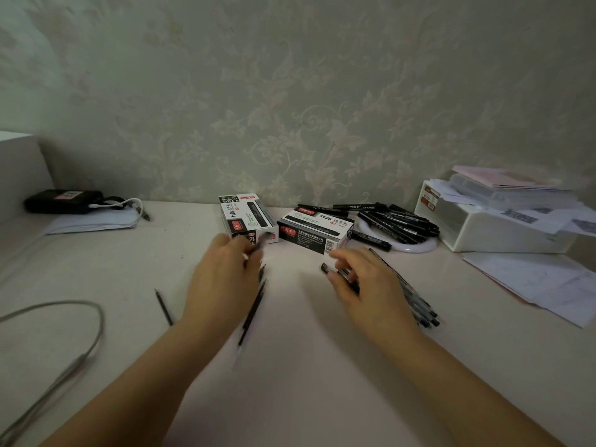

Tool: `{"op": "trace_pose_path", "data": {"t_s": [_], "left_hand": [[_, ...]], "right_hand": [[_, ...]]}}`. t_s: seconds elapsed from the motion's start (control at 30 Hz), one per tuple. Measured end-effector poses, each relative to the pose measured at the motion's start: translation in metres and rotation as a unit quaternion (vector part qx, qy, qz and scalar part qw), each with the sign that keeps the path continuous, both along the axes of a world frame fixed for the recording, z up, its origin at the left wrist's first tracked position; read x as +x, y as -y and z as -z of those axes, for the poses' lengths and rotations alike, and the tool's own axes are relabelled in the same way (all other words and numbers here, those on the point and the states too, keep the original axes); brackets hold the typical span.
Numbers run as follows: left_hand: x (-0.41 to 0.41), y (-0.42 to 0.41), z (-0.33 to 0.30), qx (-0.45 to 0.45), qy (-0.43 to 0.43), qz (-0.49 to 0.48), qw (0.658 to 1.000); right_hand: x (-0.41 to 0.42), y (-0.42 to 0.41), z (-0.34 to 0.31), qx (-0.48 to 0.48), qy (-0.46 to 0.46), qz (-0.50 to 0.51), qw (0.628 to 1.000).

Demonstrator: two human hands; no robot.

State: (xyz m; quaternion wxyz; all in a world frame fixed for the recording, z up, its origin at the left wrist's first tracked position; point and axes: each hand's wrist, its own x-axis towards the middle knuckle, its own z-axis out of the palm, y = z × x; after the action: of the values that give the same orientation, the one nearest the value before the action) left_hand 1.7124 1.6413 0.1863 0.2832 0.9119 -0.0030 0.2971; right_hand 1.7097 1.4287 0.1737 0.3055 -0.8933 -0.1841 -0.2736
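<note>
Two black-and-white marker boxes stand at the back of the pale table: the left box (pixel 246 217) and the right box (pixel 316 230). My left hand (pixel 222 279) hovers just in front of the left box, blurred, fingers curled around a dark pen part near its fingertips. A long thin black pen (pixel 253 312) lies on the table under this hand. My right hand (pixel 364 282) pinches a short black marker piece (pixel 335 271) in front of the right box. A row of black pens (pixel 416 301) lies beside and partly under that hand.
A heap of black markers (pixel 396 222) rests on a white ring behind the right box. A white storage bin (pixel 493 221) with papers sits far right, loose sheets (pixel 548 285) before it. At the left lie a thin pen refill (pixel 163 307), a grey cable (pixel 64 343) and a black pouch (pixel 63 201).
</note>
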Motion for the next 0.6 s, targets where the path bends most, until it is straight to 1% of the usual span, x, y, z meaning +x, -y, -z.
{"op": "trace_pose_path", "data": {"t_s": [0.07,0.1,0.17,0.23,0.4,0.6], "left_hand": [[0.007,-0.018,0.001,0.019,-0.050,-0.070,0.996],[0.010,-0.024,0.003,0.026,-0.078,-0.090,0.993],[0.013,-0.032,0.009,0.027,-0.124,-0.107,0.986],[0.014,-0.035,0.014,0.030,-0.150,-0.113,0.982],[0.015,-0.036,0.019,0.049,-0.176,-0.113,0.977],[0.016,-0.035,0.019,0.053,-0.174,-0.108,0.977]], "right_hand": [[0.000,0.005,0.000,-0.039,-0.001,0.036,0.999],[-0.001,0.006,0.000,-0.058,-0.006,0.053,0.997],[-0.002,0.007,-0.001,-0.094,-0.022,0.083,0.992],[-0.003,0.008,-0.001,-0.117,-0.037,0.101,0.987],[-0.004,0.011,-0.001,-0.150,-0.077,0.138,0.976],[-0.006,0.010,-0.002,-0.172,-0.113,0.143,0.968]]}}
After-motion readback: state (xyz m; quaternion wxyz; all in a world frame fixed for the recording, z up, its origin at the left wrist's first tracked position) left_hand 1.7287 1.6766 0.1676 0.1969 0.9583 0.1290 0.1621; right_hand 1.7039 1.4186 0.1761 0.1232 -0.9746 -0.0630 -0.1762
